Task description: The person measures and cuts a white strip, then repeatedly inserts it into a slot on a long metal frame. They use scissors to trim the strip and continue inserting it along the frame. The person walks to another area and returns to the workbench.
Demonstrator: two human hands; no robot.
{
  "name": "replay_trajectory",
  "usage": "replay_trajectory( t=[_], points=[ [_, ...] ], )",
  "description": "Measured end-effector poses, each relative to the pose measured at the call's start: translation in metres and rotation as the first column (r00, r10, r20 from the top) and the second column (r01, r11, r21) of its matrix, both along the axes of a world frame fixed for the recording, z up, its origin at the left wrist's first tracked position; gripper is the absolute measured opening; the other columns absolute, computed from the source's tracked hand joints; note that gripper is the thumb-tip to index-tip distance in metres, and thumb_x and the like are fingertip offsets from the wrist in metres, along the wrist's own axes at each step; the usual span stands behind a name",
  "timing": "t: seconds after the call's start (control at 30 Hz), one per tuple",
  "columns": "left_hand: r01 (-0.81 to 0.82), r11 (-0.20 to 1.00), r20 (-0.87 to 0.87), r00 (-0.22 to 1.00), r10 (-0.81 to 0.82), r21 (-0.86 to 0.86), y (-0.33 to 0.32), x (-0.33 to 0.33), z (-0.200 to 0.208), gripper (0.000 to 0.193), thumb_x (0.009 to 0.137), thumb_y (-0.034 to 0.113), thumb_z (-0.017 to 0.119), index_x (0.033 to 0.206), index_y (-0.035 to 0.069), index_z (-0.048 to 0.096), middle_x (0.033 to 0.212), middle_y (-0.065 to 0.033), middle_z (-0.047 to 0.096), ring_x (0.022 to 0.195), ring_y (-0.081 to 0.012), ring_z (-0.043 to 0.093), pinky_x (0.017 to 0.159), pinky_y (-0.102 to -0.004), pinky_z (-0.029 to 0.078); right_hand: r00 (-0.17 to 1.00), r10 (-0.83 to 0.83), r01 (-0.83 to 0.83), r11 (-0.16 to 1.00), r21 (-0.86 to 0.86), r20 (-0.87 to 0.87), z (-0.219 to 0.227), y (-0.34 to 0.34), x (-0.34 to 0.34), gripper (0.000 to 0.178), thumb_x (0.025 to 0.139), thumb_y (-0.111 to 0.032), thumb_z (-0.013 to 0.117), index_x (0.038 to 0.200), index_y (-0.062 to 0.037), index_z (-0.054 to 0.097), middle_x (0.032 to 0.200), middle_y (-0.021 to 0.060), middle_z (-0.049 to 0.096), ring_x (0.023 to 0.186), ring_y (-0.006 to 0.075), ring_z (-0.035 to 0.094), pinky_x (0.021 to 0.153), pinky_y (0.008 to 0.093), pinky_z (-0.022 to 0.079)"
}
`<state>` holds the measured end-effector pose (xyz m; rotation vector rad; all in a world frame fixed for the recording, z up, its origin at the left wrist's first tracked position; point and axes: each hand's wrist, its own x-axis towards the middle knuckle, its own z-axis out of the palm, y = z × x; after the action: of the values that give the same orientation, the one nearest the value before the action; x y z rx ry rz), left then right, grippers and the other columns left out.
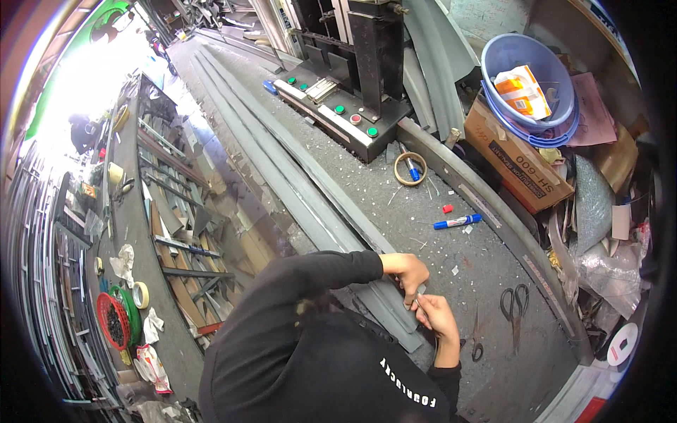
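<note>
Over the near ends of the long grey metal strips (317, 218), my two hands are close together. My left hand (405, 272) is closed with its fingers pointing down; what they grip is hidden. Just below and to its right, my right hand (437, 315) pinches a small grey piece (421, 290) that shows between the hands. Its exact kind is too small to make out. Right of my right hand lie black-handled scissors (515, 310) and a smaller pair of scissors (477, 347). A blue-and-white marker (457, 222) and its red cap (447, 209) lie farther up the bench.
A tape roll (398, 171) encircles part of another blue marker. Behind it stands a black machine (367, 144) with green and red buttons. At right, blue buckets (493, 63) sit on a cardboard box (518, 158) beside plastic scrap. A rack of offcuts (183, 233) is at left.
</note>
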<state>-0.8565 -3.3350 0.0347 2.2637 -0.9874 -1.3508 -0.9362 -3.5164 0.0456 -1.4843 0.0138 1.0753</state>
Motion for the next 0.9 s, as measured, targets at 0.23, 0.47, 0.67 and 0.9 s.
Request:
replay_trajectory(
  t=[0.23, 0.47, 0.67, 0.9],
  points=[
    [0.000, 1.000, 0.029, 1.000, 0.001, -0.028, -0.001, -0.003, -0.003, 0.050, 0.054, 0.047, 0.081, 0.083, 0.008, 0.071, 0.069, -0.0103, 0.068, 0.066, -0.0252, 0.067, 0.060, -0.0372, 0.051, 0.993, -0.069, 0.080, 0.991, -0.111, 0.096, 0.008, -0.026, -0.014, 0.035, 0.096, -0.026, 0.054, 0.070, -0.0043, 0.060, 0.047, -0.0044, 0.044, 0.038, 0.0035, 0.033, 0.036, 0.0229, 0.021],
    [0.057, 0.998, 0.125, 0.991, -0.056, -0.003, 0.000, 0.003, 0.000, 0.056, 0.054, 0.050, 0.080, 0.077, 0.000, 0.068, 0.067, -0.0135, 0.067, 0.061, -0.0258, 0.067, 0.056, -0.0378, 0.051, 0.981, -0.133, 0.147, 0.985, -0.092, 0.144, 0.000, 0.018, -0.008, 0.036, 0.096, -0.031, 0.053, 0.073, -0.0034, 0.060, 0.053, -0.0027, 0.049, 0.043, 0.0052, 0.039, 0.041, 0.0249, 0.029],
    [0.014, 0.988, 0.330, 0.943, 0.039, -0.154, 0.014, 0.020, 0.121, 0.049, 0.059, 0.044, 0.080, 0.082, 0.002, 0.069, 0.077, -0.0199, 0.067, 0.076, -0.0360, 0.066, 0.069, -0.0440, 0.051, 0.990, -0.108, 0.086, 0.970, 0.229, 0.087, 0.015, -0.072, -0.092, 0.020, 0.091, -0.022, 0.064, 0.082, -0.0056, 0.058, 0.063, -0.0017, 0.057, 0.050, 0.0029, 0.049, 0.046, 0.0191, 0.040],
    [-0.004, 0.765, 0.711, 0.368, 0.600, -0.644, 0.067, 0.008, 0.289, 0.045, 0.044, 0.015, 0.079, 0.083, 0.003, 0.059, 0.068, -0.0043, 0.054, 0.066, -0.0160, 0.052, 0.065, -0.0268, 0.039, 0.995, -0.014, 0.052, 0.911, -0.409, 0.095, -0.001, -0.175, -0.272, 0.018, 0.084, -0.019, 0.071, 0.087, -0.0010, 0.069, 0.076, 0.0045, 0.070, 0.076, 0.0145, 0.065, 0.071, 0.0260, 0.050]
  ],
)
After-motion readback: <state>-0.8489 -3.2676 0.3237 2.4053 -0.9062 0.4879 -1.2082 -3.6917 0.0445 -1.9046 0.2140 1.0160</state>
